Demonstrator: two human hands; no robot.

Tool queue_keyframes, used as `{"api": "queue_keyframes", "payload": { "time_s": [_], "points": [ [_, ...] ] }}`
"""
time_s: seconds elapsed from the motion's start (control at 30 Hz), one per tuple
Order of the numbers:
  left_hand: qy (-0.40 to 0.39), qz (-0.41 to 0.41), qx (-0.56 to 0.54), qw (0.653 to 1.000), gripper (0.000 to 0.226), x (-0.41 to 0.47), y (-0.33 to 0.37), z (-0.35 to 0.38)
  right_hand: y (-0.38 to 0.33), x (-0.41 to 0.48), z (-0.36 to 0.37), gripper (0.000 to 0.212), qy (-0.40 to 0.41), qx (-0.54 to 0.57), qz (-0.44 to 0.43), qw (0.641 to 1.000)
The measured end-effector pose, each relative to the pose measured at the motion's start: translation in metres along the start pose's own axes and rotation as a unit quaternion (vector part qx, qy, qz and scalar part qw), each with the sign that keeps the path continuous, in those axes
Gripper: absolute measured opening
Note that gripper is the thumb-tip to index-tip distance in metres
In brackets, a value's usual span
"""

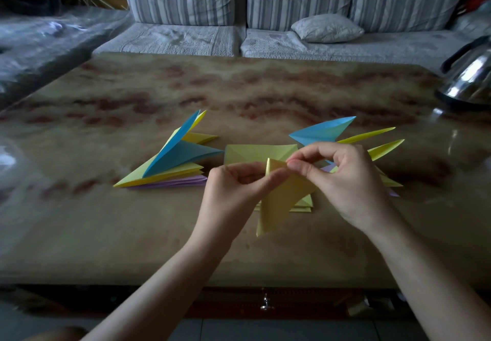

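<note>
Both forearms bare, angled inward. Left hand (233, 185) and right hand (348, 181) meet at the fingertips, thumbs and forefingers pinching one folded yellow paper piece (280, 199).

Yellow folded paper (281, 199), held up by its top
A creased, triangular yellow piece, its long point hanging toward 7 o'clock; the top corner at 12 o'clock is pinched between the left hand (233, 184) and right hand (342, 178)

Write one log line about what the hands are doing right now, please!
work: folding yellow paper | left hand: pinches its top | right hand: pinches its top | nearby: folded pile on table
</note>
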State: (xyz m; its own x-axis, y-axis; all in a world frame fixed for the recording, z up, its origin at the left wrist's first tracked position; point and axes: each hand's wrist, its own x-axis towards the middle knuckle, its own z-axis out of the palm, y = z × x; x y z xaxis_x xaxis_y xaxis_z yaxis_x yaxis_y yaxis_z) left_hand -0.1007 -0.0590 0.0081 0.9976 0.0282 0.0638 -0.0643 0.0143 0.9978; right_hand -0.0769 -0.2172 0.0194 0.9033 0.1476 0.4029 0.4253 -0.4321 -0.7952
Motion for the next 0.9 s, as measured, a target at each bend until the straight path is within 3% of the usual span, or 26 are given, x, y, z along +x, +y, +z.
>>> {"api": "queue_keyframes", "payload": {
  "time_s": [0.37,0.57,0.63,0.7,0.9],
  "points": [
    [0.045,0.017,-0.030,0.998,0.019,-0.0025,-0.0013,0.0013,0.0032,-0.0012,0.0028,0.014,0.008,0.040,0.030,0.999],
    [0.039,0.031,0.013,0.999,0.005,-0.0005,-0.0022,-0.0021,0.0030,0.0017,-0.0026,0.002,-0.058,0.098,0.060,0.992],
    [0.028,0.043,0.037,0.998,0.007,-0.0009,-0.0021,-0.0018,0.0013,0.0022,-0.0034,0.015,-0.077,0.115,0.055,0.989],
    [0.017,0.048,0.058,0.997,0.007,-0.0021,-0.0024,0.0006,-0.0002,0.0026,-0.0008,0.022,-0.081,0.106,0.041,0.990],
    [-0.003,0.034,0.087,0.996,0.007,-0.0027,-0.0047,0.0031,0.0008,0.0014,0.0062,0.010,-0.035,0.051,0.035,0.997]
  ]
}}
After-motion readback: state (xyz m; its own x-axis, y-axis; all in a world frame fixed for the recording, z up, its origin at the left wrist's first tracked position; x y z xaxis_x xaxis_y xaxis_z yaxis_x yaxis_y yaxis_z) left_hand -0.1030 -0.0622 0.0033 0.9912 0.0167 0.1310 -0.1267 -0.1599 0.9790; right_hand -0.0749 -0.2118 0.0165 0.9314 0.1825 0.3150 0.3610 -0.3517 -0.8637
